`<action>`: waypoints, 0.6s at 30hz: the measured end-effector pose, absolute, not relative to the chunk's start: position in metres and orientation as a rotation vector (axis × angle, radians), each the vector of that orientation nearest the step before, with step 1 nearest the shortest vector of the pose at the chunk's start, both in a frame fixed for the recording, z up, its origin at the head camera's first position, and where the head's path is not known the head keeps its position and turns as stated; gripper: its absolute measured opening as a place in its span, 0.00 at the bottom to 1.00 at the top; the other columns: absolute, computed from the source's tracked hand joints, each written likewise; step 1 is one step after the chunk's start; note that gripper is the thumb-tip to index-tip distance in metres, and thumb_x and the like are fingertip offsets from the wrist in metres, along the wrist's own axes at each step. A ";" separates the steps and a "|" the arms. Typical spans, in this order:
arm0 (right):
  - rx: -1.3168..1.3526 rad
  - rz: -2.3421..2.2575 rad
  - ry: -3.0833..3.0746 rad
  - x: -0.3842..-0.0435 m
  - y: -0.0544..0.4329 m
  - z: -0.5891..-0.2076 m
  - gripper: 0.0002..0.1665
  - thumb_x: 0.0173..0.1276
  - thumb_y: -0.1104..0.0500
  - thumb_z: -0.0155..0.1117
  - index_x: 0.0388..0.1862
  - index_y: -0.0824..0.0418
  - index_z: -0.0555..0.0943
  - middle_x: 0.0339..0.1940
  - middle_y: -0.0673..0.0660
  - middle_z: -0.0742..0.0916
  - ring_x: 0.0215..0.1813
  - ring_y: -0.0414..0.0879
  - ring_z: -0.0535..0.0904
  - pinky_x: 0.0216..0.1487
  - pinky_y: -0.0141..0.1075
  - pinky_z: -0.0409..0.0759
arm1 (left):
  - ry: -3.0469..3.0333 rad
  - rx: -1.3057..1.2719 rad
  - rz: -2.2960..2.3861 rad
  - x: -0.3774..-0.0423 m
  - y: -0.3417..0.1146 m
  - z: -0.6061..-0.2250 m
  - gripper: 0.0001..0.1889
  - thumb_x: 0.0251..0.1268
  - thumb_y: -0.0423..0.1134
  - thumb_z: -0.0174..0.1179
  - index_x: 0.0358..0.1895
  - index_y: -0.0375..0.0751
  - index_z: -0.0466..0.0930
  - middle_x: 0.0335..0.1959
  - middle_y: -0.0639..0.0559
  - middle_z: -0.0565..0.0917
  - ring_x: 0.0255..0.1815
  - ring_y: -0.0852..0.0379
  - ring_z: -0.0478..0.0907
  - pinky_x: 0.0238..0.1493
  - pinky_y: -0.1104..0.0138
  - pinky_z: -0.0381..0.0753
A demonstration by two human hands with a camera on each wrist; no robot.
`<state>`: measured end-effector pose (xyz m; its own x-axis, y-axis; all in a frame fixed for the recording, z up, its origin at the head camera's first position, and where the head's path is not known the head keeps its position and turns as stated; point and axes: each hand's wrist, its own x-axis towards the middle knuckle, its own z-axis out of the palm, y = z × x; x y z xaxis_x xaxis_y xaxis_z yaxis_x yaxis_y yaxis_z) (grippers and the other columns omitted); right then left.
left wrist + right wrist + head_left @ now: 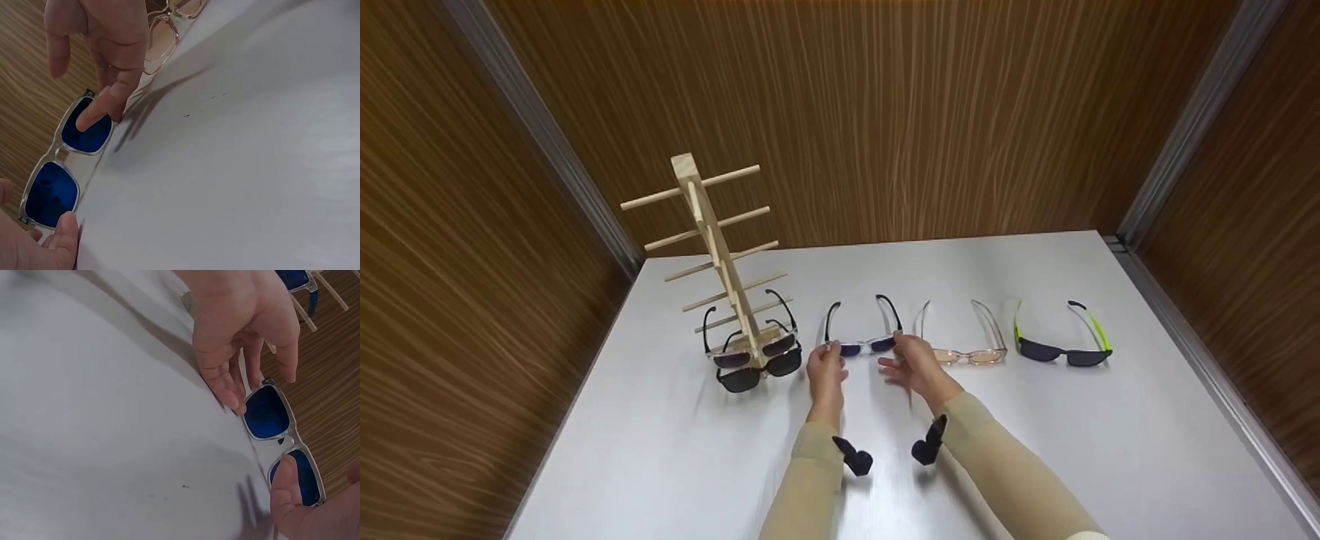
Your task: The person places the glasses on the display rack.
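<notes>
Clear-framed sunglasses (851, 350) with blue lenses and dark temple ends are between my two hands at the middle of the white table. My left hand (825, 375) pinches their left end by the hinge. At the other end my right hand (921, 366) grips the frame, its thumb lying over the lens in the right wrist view. The temples are unfolded and point toward the back wall. Left of the hands stands a wooden display rack (727, 277); clear-framed sunglasses (733, 360) and black sunglasses (741, 380) hang low on it.
Right of my hands, pink-lensed glasses (971, 357) lie unfolded, close to my right hand. Farther right are dark sunglasses (1086, 358) with yellow-green temples. The rack's upper pegs (731, 175) stick out to both sides. Wood-grain panels (885, 120) border the white table (1140, 450).
</notes>
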<state>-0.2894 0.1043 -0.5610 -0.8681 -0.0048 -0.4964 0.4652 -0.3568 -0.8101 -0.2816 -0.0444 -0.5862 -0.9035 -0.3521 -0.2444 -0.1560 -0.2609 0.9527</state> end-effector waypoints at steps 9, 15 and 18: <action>0.649 -2.272 1.569 -0.292 0.101 -0.561 0.27 0.72 0.55 0.49 0.67 0.61 0.59 0.46 0.61 0.67 0.36 0.53 0.79 0.41 0.46 0.80 | -1.832 0.650 -2.322 -0.285 -0.047 -0.589 0.16 0.66 0.40 0.55 0.48 0.31 0.73 0.35 0.38 0.77 0.32 0.52 0.74 0.32 0.62 0.77; 0.600 -2.291 1.584 -0.292 0.101 -0.563 0.24 0.72 0.57 0.49 0.61 0.65 0.60 0.33 0.59 0.70 0.26 0.49 0.80 0.33 0.43 0.82 | -1.823 0.681 -2.332 -0.282 -0.049 -0.586 0.15 0.66 0.40 0.55 0.47 0.30 0.73 0.33 0.37 0.77 0.31 0.50 0.76 0.34 0.60 0.79; 0.580 -2.304 1.586 -0.291 0.101 -0.564 0.20 0.72 0.57 0.48 0.57 0.66 0.61 0.33 0.61 0.73 0.24 0.48 0.79 0.29 0.41 0.82 | -1.853 0.687 -2.317 -0.280 -0.048 -0.582 0.15 0.67 0.41 0.54 0.47 0.30 0.72 0.36 0.36 0.77 0.31 0.49 0.77 0.34 0.59 0.80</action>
<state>-0.2915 0.1013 -0.5644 -0.8789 -0.0061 -0.4769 0.4477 -0.3556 -0.8205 -0.2796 -0.0482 -0.5823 -0.8939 -0.3473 -0.2836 -0.2002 -0.2567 0.9455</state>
